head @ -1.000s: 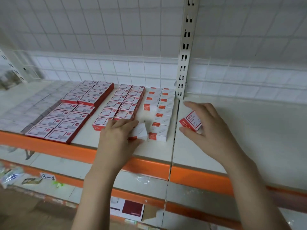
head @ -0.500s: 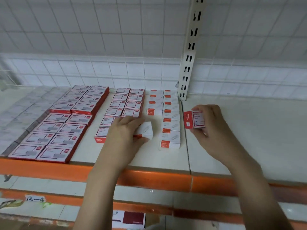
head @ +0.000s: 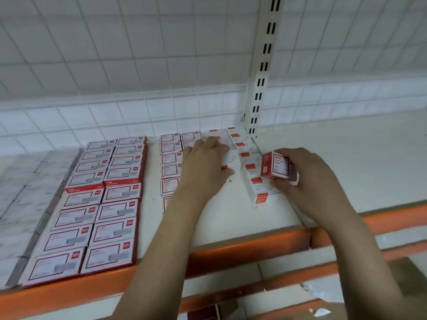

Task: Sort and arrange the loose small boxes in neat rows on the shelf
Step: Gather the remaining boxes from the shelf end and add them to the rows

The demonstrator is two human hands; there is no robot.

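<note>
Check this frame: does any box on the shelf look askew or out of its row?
Only one is out of a row: the red-and-white box held tilted in the right hand above the rightmost white row. The left hand covers part of the neighbouring row, so its alignment there cannot be judged. The large red boxes sit square.

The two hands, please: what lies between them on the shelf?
In the head view, a row of white boxes runs between the left hand and the right hand.
</note>
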